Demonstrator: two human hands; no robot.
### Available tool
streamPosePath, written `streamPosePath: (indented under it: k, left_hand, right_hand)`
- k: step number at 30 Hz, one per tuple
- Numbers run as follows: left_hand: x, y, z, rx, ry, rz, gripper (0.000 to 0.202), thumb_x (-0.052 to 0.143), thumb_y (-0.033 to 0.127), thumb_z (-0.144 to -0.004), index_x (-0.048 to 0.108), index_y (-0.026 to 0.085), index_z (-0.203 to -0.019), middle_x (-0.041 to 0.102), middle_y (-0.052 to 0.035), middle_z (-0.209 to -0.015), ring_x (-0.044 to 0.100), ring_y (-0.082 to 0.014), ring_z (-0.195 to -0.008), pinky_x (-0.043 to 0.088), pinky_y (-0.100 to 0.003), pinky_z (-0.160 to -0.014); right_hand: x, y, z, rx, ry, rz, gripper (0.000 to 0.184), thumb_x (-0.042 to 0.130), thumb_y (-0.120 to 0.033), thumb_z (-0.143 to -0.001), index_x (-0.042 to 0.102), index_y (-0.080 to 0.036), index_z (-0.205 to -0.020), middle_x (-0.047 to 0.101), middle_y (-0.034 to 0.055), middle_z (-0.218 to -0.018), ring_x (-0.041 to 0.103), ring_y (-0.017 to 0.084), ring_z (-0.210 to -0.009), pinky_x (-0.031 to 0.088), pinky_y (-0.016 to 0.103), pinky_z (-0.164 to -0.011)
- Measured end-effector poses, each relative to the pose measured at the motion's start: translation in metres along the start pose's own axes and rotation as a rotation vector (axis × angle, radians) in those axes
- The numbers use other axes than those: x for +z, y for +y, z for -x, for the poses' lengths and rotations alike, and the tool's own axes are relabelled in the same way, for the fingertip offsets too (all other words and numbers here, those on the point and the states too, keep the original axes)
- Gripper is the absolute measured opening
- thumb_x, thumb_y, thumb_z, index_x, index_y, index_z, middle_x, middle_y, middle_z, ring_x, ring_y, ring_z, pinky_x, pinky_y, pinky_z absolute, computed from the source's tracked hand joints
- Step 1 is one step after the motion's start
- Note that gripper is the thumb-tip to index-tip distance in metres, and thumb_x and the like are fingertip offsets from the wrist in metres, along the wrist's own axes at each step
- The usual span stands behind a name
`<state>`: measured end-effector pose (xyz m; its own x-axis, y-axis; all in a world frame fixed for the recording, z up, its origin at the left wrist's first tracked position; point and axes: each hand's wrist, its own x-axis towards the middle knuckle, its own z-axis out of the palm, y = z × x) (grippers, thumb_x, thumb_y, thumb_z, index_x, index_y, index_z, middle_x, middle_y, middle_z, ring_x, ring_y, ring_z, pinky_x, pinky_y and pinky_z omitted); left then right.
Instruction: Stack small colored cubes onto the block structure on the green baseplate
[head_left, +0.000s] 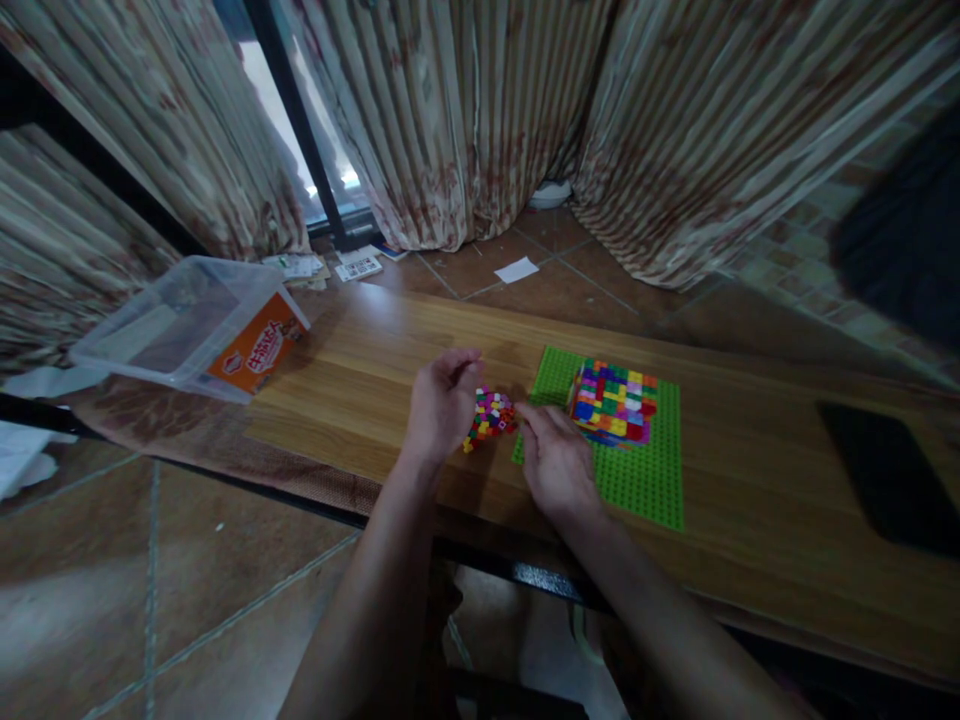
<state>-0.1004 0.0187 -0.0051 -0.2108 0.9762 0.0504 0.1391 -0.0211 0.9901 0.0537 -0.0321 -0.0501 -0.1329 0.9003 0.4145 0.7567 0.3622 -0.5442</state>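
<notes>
A heap of small toy bricks [491, 412] in many colours lies on the wooden table between my hands. My left hand [441, 408] is raised at the heap's left side, thumb and fingers curled together; whatever they hold is too small to make out. At the heap's right edge, my right hand [556, 458] has its thumb and index finger pinched close, and their contents are also unclear. Its knuckles are over the left part of a green studded baseplate [641, 490]. On that plate stands a block built of multicoloured bricks [613, 402], just beyond my right hand.
A clear plastic bin [172, 330] with an orange label stands at the table's left end. A dark flat object [889, 475] lies at the right. Curtains [465, 120] hang behind, with papers [517, 270] on the tiled floor. A dark shape [907, 230] is at the upper right.
</notes>
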Motion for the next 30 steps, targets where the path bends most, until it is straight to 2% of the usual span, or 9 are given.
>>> streamPosePath:
  k: [4, 7, 11, 15, 20, 23, 30]
  left_hand:
    - [-0.001, 0.000, 0.001, 0.016, -0.016, -0.029, 0.025, 0.060, 0.023, -0.081, 0.074, 0.014, -0.100, 0.075, -0.0067, -0.090, 0.069, -0.0179, -0.081, 0.054, -0.028, -0.076]
    - [-0.001, -0.002, 0.000, 0.017, -0.020, -0.041, 0.026, 0.061, 0.024, -0.080, 0.074, 0.014, -0.101, 0.076, -0.0071, -0.094, 0.070, -0.0184, -0.084, 0.054, -0.029, -0.079]
    - [-0.001, -0.003, 0.001, 0.017, -0.021, -0.066, 0.026, 0.062, 0.025, -0.081, 0.075, 0.014, -0.101, 0.077, -0.0074, -0.096, 0.070, -0.0187, -0.087, 0.054, -0.028, -0.079]
    - [-0.003, -0.002, 0.001, 0.014, -0.025, -0.080, 0.026, 0.062, 0.024, -0.081, 0.075, 0.013, -0.101, 0.077, -0.0075, -0.093, 0.070, -0.0184, -0.086, 0.054, -0.027, -0.077]
    - [-0.003, -0.004, 0.001, 0.015, -0.031, -0.069, 0.026, 0.062, 0.026, -0.081, 0.075, 0.014, -0.100, 0.076, -0.0066, -0.090, 0.069, -0.0175, -0.082, 0.054, -0.027, -0.076]
    - [-0.002, -0.005, 0.001, 0.012, -0.039, -0.060, 0.026, 0.063, 0.029, -0.081, 0.075, 0.014, -0.099, 0.076, -0.0063, -0.090, 0.069, -0.0181, -0.083, 0.053, -0.027, -0.076]
    - [0.000, -0.004, 0.001, 0.033, -0.040, -0.079, 0.024, 0.064, 0.029, -0.081, 0.075, 0.014, -0.096, 0.076, -0.0056, -0.089, 0.069, -0.0191, -0.084, 0.052, -0.027, -0.077]
  right_hand:
    - [0.009, 0.003, -0.006, -0.003, -0.037, 0.018, 0.040, 0.039, -0.014, -0.096, 0.069, -0.023, -0.122, 0.067, 0.0094, -0.095, 0.062, 0.026, -0.090, 0.053, 0.040, -0.084]
    - [0.013, 0.006, -0.007, -0.011, -0.032, 0.017, 0.035, 0.043, -0.017, -0.097, 0.072, -0.027, -0.115, 0.065, 0.0064, -0.093, 0.062, 0.024, -0.089, 0.053, 0.037, -0.083]
    - [0.015, 0.006, -0.008, -0.021, -0.039, 0.007, 0.029, 0.046, -0.016, -0.097, 0.073, -0.025, -0.102, 0.066, 0.0064, -0.091, 0.062, 0.024, -0.090, 0.052, 0.037, -0.085]
    - [0.008, -0.003, -0.007, -0.021, -0.017, -0.004, 0.027, 0.045, -0.015, -0.097, 0.071, -0.023, -0.098, 0.068, 0.0075, -0.091, 0.064, 0.024, -0.090, 0.053, 0.037, -0.085]
    - [-0.018, -0.022, -0.008, -0.011, 0.074, -0.187, 0.024, 0.048, -0.015, -0.097, 0.070, -0.023, -0.101, 0.069, 0.0066, -0.097, 0.067, 0.021, -0.091, 0.054, 0.033, -0.081]
    - [-0.040, -0.025, -0.007, 0.011, 0.125, -0.329, 0.021, 0.052, -0.018, -0.096, 0.072, -0.025, -0.097, 0.069, 0.0041, -0.094, 0.067, 0.019, -0.090, 0.055, 0.033, -0.080]
    - [-0.091, 0.003, 0.000, 0.206, 0.364, -0.477, 0.011, 0.069, -0.024, -0.087, 0.079, -0.028, -0.091, 0.071, 0.0031, -0.102, 0.068, 0.019, -0.097, 0.056, 0.037, -0.086]
